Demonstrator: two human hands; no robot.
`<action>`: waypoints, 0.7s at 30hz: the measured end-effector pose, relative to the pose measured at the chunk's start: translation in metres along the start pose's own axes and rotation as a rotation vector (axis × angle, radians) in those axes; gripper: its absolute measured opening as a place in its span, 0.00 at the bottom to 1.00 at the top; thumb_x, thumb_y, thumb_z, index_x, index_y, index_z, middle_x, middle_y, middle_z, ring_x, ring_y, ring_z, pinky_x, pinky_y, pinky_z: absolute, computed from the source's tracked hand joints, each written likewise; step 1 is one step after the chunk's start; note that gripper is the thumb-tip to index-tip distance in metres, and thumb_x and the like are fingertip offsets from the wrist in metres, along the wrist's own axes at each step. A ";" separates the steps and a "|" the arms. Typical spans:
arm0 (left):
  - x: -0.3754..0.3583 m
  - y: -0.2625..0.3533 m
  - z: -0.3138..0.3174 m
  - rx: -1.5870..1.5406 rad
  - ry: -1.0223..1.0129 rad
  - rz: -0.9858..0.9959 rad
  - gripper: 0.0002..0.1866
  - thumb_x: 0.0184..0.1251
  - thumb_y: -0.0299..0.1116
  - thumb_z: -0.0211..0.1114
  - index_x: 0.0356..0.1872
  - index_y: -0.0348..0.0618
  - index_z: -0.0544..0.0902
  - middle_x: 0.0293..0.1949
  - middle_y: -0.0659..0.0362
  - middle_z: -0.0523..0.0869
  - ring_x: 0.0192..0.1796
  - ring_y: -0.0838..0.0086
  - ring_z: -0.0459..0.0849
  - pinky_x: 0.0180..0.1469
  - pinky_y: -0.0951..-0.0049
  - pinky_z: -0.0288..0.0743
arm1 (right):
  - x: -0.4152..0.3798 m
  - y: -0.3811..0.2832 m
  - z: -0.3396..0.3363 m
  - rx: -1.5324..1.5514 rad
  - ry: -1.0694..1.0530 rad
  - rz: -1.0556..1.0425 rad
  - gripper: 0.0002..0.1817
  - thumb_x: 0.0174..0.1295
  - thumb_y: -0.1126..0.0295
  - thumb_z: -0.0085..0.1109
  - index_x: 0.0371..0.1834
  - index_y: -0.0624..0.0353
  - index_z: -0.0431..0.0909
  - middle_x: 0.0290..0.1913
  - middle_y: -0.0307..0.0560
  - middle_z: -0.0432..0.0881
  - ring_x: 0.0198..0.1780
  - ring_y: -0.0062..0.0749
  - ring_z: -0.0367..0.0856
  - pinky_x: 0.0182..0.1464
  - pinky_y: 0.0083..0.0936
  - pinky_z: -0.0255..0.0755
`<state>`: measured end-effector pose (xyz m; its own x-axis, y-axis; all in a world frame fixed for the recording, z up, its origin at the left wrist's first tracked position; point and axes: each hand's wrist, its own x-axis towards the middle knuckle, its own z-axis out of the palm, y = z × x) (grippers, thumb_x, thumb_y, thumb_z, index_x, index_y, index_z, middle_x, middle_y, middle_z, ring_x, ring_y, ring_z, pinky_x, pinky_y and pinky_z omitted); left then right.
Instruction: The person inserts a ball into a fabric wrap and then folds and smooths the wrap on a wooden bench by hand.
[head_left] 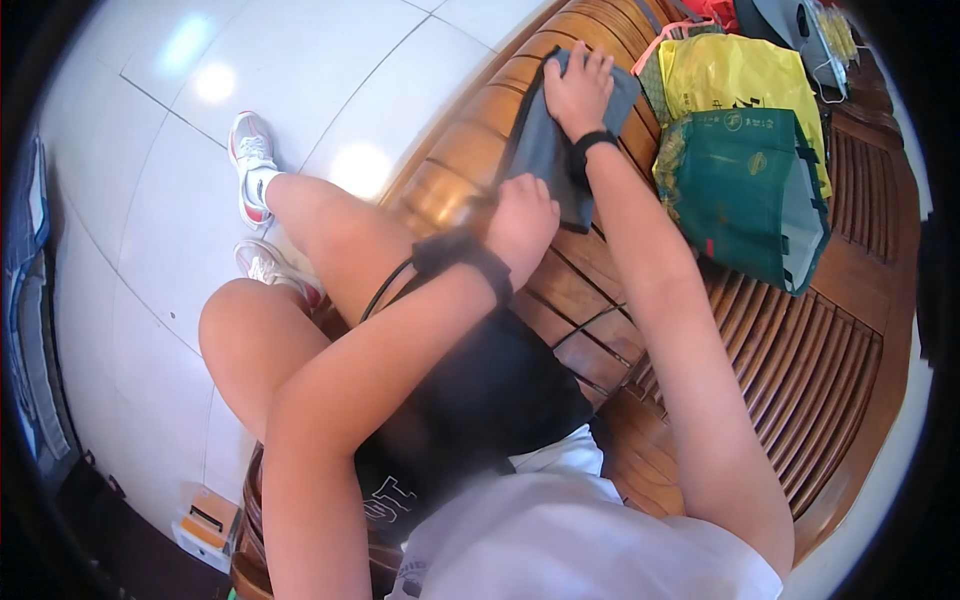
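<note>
A flat grey-blue cloth (546,135) with darker edging lies on the wooden bench (445,170) beside my thigh. My right hand (582,92) rests on its far part, palm down and fingers spread. At the cloth's near left edge, my left hand (524,228) is closed with the fingers curled; the fabric seems to be caught under them, though the fingertips are hidden. Dark bands circle both wrists, and a thin black cable (590,322) runs over the bench below the cloth.
To the right of the cloth, a green shopping bag (735,190) stands in front of a yellow plastic bag (740,75). The slatted backrest (800,390) rises on the right. A black item (480,390) covers my lap. White floor tiles (150,220) extend to the left.
</note>
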<state>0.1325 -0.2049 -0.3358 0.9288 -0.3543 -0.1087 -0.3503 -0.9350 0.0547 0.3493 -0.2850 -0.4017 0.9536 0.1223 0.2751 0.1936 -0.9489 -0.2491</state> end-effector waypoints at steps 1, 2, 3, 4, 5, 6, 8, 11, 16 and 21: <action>0.006 -0.002 -0.001 0.013 0.035 0.014 0.08 0.60 0.32 0.62 0.40 0.50 0.83 0.40 0.62 0.79 0.48 0.68 0.77 0.44 0.68 0.69 | 0.011 0.001 0.003 -0.004 0.011 -0.039 0.38 0.68 0.48 0.38 0.75 0.61 0.57 0.77 0.69 0.50 0.78 0.63 0.43 0.76 0.53 0.39; 0.011 -0.004 -0.001 0.024 0.070 0.026 0.08 0.60 0.32 0.62 0.40 0.50 0.83 0.40 0.61 0.79 0.49 0.68 0.76 0.44 0.68 0.69 | 0.021 0.003 0.006 -0.007 0.020 -0.079 0.37 0.68 0.48 0.38 0.75 0.60 0.58 0.77 0.68 0.51 0.78 0.63 0.43 0.76 0.53 0.39; 0.017 -0.007 -0.001 0.040 0.105 0.036 0.08 0.60 0.32 0.61 0.40 0.50 0.82 0.40 0.61 0.78 0.49 0.67 0.76 0.44 0.68 0.70 | 0.034 0.004 0.010 -0.022 0.038 -0.114 0.36 0.68 0.48 0.38 0.74 0.58 0.60 0.76 0.67 0.52 0.78 0.63 0.44 0.76 0.53 0.40; 0.023 -0.011 -0.002 0.020 0.117 0.045 0.08 0.60 0.32 0.61 0.40 0.50 0.82 0.40 0.61 0.78 0.49 0.67 0.76 0.44 0.69 0.70 | 0.046 0.005 0.014 -0.035 0.056 -0.147 0.35 0.68 0.48 0.38 0.74 0.57 0.61 0.76 0.66 0.53 0.78 0.62 0.45 0.76 0.53 0.41; 0.028 -0.014 -0.002 -0.001 0.126 0.056 0.08 0.60 0.32 0.61 0.40 0.50 0.82 0.41 0.61 0.78 0.49 0.67 0.76 0.43 0.69 0.70 | 0.052 0.006 0.019 -0.047 0.072 -0.177 0.34 0.68 0.49 0.39 0.73 0.55 0.63 0.76 0.65 0.55 0.78 0.62 0.45 0.76 0.53 0.41; 0.031 -0.017 -0.001 -0.024 0.136 0.067 0.08 0.60 0.31 0.61 0.40 0.50 0.82 0.41 0.60 0.78 0.50 0.67 0.76 0.43 0.69 0.71 | 0.055 0.007 0.023 -0.056 0.062 -0.181 0.34 0.67 0.49 0.39 0.73 0.54 0.64 0.76 0.64 0.55 0.78 0.62 0.46 0.75 0.53 0.42; 0.038 -0.022 -0.001 -0.087 0.124 0.073 0.08 0.60 0.31 0.61 0.40 0.50 0.82 0.41 0.60 0.78 0.50 0.67 0.76 0.43 0.69 0.71 | 0.063 0.009 0.024 -0.083 0.056 -0.203 0.32 0.67 0.49 0.39 0.71 0.53 0.66 0.76 0.62 0.57 0.78 0.60 0.47 0.75 0.53 0.44; 0.038 -0.025 -0.001 -0.155 0.167 0.049 0.08 0.61 0.31 0.61 0.41 0.49 0.83 0.42 0.60 0.79 0.51 0.67 0.77 0.44 0.68 0.72 | 0.061 0.011 0.024 -0.148 0.059 -0.221 0.31 0.68 0.49 0.39 0.70 0.50 0.68 0.75 0.61 0.59 0.78 0.59 0.48 0.75 0.53 0.46; 0.022 -0.025 -0.003 -0.168 0.071 0.022 0.07 0.62 0.31 0.61 0.39 0.50 0.84 0.42 0.59 0.81 0.51 0.68 0.79 0.44 0.66 0.73 | 0.035 -0.005 0.012 -0.089 0.013 -0.154 0.32 0.67 0.50 0.42 0.73 0.48 0.64 0.76 0.65 0.54 0.79 0.59 0.45 0.75 0.52 0.44; -0.019 -0.008 0.004 -0.127 -0.132 0.106 0.07 0.62 0.31 0.61 0.36 0.50 0.87 0.39 0.60 0.86 0.45 0.66 0.83 0.44 0.64 0.73 | -0.031 -0.028 -0.007 -0.057 -0.024 -0.135 0.36 0.68 0.51 0.43 0.76 0.57 0.56 0.76 0.72 0.48 0.78 0.63 0.43 0.76 0.51 0.43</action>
<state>0.1172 -0.1902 -0.3384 0.8609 -0.4566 -0.2247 -0.4190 -0.8865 0.1963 0.3126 -0.2646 -0.3965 0.9253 0.2559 0.2797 0.3073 -0.9384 -0.1582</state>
